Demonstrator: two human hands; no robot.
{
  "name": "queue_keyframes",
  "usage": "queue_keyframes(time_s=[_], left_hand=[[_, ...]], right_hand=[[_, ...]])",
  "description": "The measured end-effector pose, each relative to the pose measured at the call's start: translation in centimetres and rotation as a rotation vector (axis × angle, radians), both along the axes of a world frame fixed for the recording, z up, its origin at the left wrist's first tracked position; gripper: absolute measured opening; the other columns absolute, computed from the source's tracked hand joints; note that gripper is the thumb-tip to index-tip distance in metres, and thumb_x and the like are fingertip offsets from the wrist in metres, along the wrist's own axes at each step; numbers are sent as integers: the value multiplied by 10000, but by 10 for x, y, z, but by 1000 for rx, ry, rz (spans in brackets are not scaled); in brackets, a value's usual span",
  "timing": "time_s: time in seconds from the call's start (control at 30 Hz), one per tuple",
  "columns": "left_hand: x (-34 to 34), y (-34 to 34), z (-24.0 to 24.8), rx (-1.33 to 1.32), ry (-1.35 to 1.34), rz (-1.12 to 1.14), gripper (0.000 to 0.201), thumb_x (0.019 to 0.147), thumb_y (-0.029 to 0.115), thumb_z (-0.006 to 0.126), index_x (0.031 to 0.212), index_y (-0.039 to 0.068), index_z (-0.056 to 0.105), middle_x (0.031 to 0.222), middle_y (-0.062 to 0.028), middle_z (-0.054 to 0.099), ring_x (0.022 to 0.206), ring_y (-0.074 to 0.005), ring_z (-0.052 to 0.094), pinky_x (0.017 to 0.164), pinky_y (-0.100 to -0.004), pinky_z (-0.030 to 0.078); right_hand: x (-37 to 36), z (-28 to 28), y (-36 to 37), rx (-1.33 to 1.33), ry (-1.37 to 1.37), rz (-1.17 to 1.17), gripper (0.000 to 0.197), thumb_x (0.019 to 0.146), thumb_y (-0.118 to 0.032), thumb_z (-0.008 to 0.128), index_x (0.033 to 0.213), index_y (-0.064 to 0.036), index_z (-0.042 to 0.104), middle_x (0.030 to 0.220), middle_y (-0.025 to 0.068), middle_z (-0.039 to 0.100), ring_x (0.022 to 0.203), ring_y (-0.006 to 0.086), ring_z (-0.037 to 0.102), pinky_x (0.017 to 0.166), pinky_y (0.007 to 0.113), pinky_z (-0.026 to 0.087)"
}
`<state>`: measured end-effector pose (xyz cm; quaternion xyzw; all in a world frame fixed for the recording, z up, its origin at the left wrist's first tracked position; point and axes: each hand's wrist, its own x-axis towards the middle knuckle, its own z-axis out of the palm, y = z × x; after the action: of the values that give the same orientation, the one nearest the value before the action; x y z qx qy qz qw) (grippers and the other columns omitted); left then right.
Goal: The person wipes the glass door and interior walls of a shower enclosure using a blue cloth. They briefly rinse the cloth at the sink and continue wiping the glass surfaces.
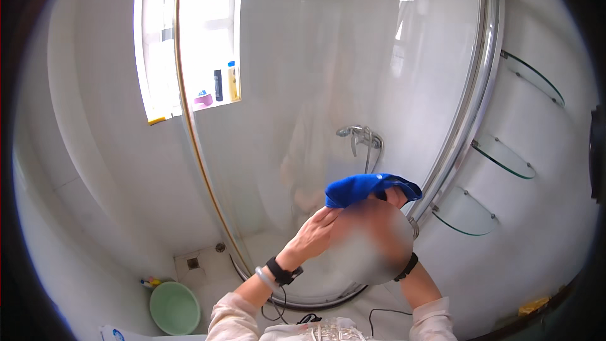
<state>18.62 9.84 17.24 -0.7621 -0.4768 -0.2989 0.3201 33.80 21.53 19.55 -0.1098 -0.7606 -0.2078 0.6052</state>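
A bright blue cloth (363, 189) is bunched in front of the curved glass shower door (271, 145), right of the middle. My left hand (315, 230) has its fingers pressed together on the cloth's lower left edge. My right hand (394, 197) grips the cloth's right end, with part of the fabric folded over the fingers. A round blurred patch covers much of my right hand and wrist and the area between my hands. I cannot make out whether the cloth touches the glass.
Behind the glass is a chrome shower mixer (361, 136). Glass corner shelves (505, 161) project from the right wall. A metal door frame (470, 95) curves beside them. A green basin (175, 308) sits on the floor at lower left. Bottles (218, 85) stand on the windowsill. Dark cables (278, 309) lie below my arms.
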Motion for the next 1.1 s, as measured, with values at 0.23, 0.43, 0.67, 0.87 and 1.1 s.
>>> queue_keyframes(time_s=[0.23, 0.43, 0.67, 0.87, 1.1], left_hand=[[-31, -52, -25, 140, -80, 217, 462, 734, 51, 627, 1158, 237, 631, 1420, -34, 458, 1331, -176, 377, 1084, -375, 191], [-50, -74, -39, 215, -224, 267, 401, 745, 36, 649, 1104, 217, 657, 1379, -41, 493, 1278, -206, 414, 1014, -370, 261], [-60, -98, -56, 240, -169, 200, 314, 775, 131, 707, 1067, 241, 670, 1329, 15, 534, 1212, -133, 440, 962, -309, 293], [-66, -119, -64, 128, -235, 166, 332, 767, 76, 673, 1060, 231, 659, 1311, 3, 544, 1193, -149, 473, 962, -331, 300], [-88, -145, -75, 92, -279, 165, 323, 758, 27, 631, 1011, 227, 654, 1278, -9, 564, 1164, -170, 506, 964, -353, 302]], right_hand=[[-15, 220, 7, 171, 199, -297, 436, 938, -433, 492, 1157, -56, 516, 1385, 236, 378, 1205, 416, 380, 952, 580, 285], [-81, 225, -33, 404, -117, -316, 345, 850, -305, 570, 1133, -111, 534, 1429, 125, 395, 1291, 289, 394, 894, 451, 339], [-105, 215, -67, 694, -821, -131, 316, 797, -324, 627, 1086, -210, 565, 1419, -15, 449, 1319, 175, 415, 850, 338, 434], [-140, 349, -55, 631, 17, -322, 307, 868, -361, 582, 1084, -144, 563, 1321, 50, 511, 1300, 210, 405, 785, 430, 346], [-160, 188, -90, 756, -875, -23, 221, 854, -221, 557, 1061, -157, 605, 1350, 23, 497, 1217, 225, 497, 890, 410, 463]])
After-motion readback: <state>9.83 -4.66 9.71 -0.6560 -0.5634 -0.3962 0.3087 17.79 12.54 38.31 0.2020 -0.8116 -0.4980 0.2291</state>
